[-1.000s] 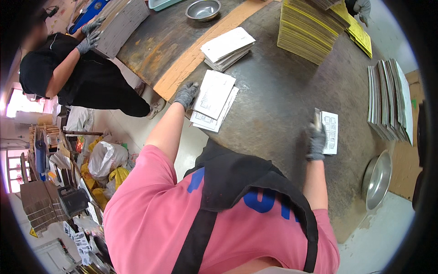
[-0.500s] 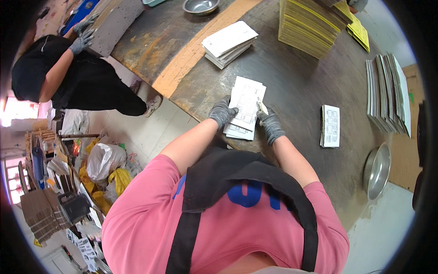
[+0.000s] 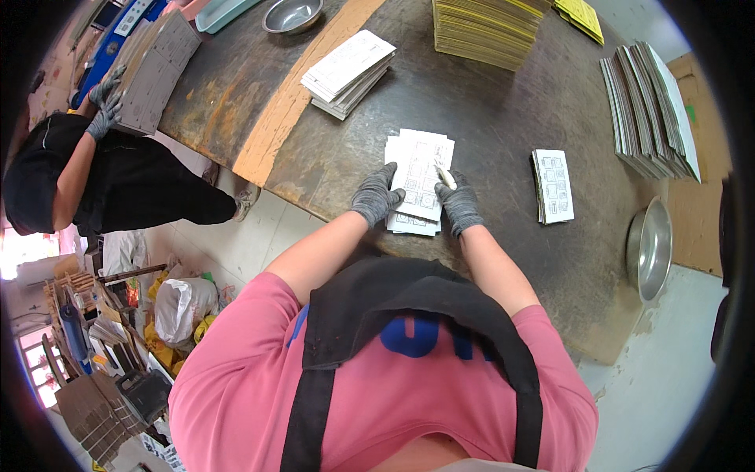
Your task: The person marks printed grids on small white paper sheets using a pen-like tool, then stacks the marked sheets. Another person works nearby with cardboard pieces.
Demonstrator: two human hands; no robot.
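The dark worktable (image 3: 503, 102) carries one tall yellow-edged stack (image 3: 487, 27) at the far edge, one fanned row of grey boards (image 3: 649, 110) at the right, two steel bowls (image 3: 651, 248), and three piles of printed white sheets. The far pile (image 3: 348, 72) and the small right pile (image 3: 554, 186) look sorted; the near pile (image 3: 421, 177) is apparently in work. The gloved left hand (image 3: 376, 195) presses flat on its edge; the gloved right hand (image 3: 459, 204) pinches a sheet, with a thin tool.
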